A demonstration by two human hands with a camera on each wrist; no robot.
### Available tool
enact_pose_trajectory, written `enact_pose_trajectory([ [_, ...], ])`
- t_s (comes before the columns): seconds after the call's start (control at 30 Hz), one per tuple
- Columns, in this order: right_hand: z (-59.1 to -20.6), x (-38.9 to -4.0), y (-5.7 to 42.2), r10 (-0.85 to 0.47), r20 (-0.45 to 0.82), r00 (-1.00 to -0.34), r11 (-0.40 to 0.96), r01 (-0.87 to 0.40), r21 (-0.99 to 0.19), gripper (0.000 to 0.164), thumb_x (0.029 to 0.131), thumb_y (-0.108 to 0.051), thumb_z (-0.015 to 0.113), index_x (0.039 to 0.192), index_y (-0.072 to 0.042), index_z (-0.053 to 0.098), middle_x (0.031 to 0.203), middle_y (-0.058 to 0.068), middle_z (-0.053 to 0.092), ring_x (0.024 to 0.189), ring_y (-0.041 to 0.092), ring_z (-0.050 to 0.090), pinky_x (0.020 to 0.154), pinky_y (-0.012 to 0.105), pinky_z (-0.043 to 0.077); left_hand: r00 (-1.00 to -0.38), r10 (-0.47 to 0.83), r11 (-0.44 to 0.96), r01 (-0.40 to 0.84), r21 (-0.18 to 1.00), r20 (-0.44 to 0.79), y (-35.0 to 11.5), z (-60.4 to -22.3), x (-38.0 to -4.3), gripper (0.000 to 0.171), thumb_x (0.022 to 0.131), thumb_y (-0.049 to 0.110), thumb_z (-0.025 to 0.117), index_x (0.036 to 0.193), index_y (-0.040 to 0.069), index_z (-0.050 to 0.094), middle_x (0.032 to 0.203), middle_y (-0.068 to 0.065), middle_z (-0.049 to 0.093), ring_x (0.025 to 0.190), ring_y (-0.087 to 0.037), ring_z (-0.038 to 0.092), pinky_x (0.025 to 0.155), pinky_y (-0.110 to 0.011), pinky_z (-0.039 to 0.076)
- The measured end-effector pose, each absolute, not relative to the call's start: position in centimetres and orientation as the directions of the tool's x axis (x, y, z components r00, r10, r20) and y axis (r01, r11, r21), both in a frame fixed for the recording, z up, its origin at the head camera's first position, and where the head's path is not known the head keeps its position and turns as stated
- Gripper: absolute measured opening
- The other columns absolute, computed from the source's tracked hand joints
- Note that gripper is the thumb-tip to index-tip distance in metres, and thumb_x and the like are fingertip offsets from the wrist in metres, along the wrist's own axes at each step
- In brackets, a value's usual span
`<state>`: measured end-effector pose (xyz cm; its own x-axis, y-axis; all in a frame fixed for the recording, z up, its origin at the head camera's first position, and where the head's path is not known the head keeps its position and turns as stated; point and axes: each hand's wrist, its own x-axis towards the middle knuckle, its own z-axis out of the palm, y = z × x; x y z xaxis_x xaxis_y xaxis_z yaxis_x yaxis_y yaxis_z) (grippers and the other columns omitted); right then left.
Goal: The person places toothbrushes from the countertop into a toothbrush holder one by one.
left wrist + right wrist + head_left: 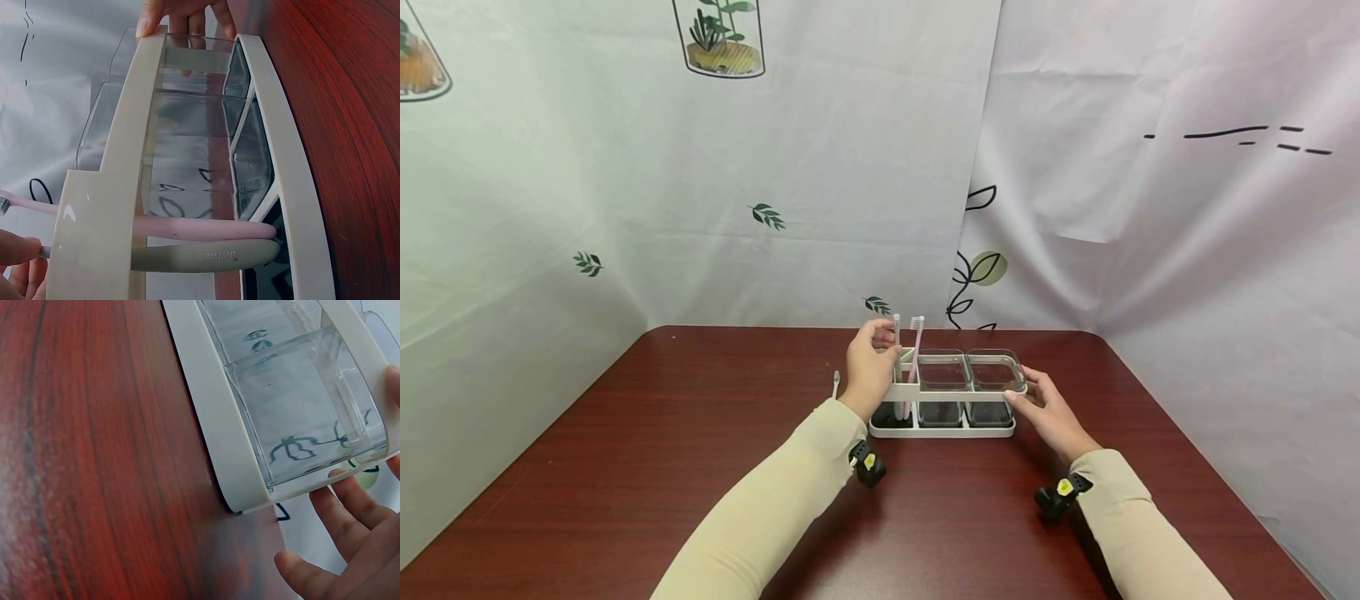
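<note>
A white toothbrush holder [958, 397] with two tiers stands on the table, carrying two clear cups [996, 373]. In its left compartment stand a pink toothbrush [915, 354] and a grey-green toothbrush [200, 256], their handle ends down on the dark base. My left hand [869, 368] pinches the grey-green toothbrush near its upper end, above the holder's top rail. At the other end, my right hand [1051, 418] grips the upper rail, thumb in front and fingers behind, as the right wrist view [359, 531] also shows partly.
Another toothbrush [836, 383] shows just left of my left wrist, its lower part hidden by the arm. The reddish-brown table [625, 467] extends to both sides. Patterned white cloth [850, 167] hangs behind its back edge.
</note>
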<state>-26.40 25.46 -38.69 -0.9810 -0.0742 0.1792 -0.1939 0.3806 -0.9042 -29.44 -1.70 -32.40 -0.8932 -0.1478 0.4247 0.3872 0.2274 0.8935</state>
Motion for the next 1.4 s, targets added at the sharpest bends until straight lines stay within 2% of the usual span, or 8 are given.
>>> enact_pose_trajectory([
  [0.47,-38.8,-26.3,25.5,-0.072,0.18,-0.981,0.382,-0.193,-0.904,0.063,0.099,-0.026,0.057,0.148,-0.005,0.024,0.143,0.026,0.039,0.127,0.037,0.045,0.099,0.039,0.043,-0.904,-0.133,0.232,0.369,0.9,0.405,-1.7,-32.4,-29.4,0.03,0.084,-0.01,0.063,0.113,-0.002,0.061,0.097,-0.015,0.061,0.094,-0.03,0.06,0.081,-0.039,0.051],
  [0.7,-38.6,-26.3,25.4,-0.077,0.175,-0.982,0.378,-0.191,-0.906,0.064,0.098,-0.027,0.057,0.149,-0.005,0.024,0.145,0.027,0.037,0.129,0.038,0.043,0.102,0.048,0.04,-0.912,-0.1,0.232,0.367,0.901,0.397,-2.4,-32.2,-29.3,0.031,0.083,-0.008,0.065,0.113,-0.002,0.061,0.098,-0.016,0.062,0.095,-0.03,0.061,0.081,-0.039,0.052],
  [0.9,-38.5,-26.3,25.4,-0.081,0.172,-0.982,0.38,-0.191,-0.905,0.064,0.099,-0.027,0.056,0.149,-0.005,0.023,0.145,0.026,0.037,0.13,0.04,0.042,0.103,0.052,0.039,-0.937,-0.051,0.214,0.327,0.921,0.344,-3.6,-31.9,-29.3,0.034,0.085,-0.002,0.066,0.119,0.001,0.06,0.108,-0.016,0.063,0.103,-0.029,0.06,0.089,-0.042,0.049],
  [1.17,-38.6,-26.3,25.5,-0.072,0.17,-0.983,0.373,-0.185,-0.909,0.064,0.098,-0.027,0.057,0.149,-0.005,0.024,0.145,0.026,0.037,0.13,0.039,0.042,0.102,0.048,0.04,-0.952,-0.014,0.179,0.3,0.937,0.307,-5.0,-31.8,-29.6,0.034,0.087,0.003,0.069,0.119,0.003,0.06,0.111,-0.014,0.064,0.105,-0.027,0.061,0.084,-0.038,0.052],
  [1.4,-38.6,-26.3,25.4,-0.072,0.165,-0.984,0.37,-0.18,-0.911,0.065,0.099,-0.028,0.057,0.149,-0.005,0.023,0.146,0.026,0.036,0.131,0.039,0.041,0.103,0.05,0.039,-0.955,0.015,0.134,0.297,0.946,0.297,-6.1,-31.5,-29.5,0.038,0.087,0.003,0.068,0.124,0.002,0.058,0.113,-0.016,0.063,0.107,-0.028,0.061,0.087,-0.037,0.051],
])
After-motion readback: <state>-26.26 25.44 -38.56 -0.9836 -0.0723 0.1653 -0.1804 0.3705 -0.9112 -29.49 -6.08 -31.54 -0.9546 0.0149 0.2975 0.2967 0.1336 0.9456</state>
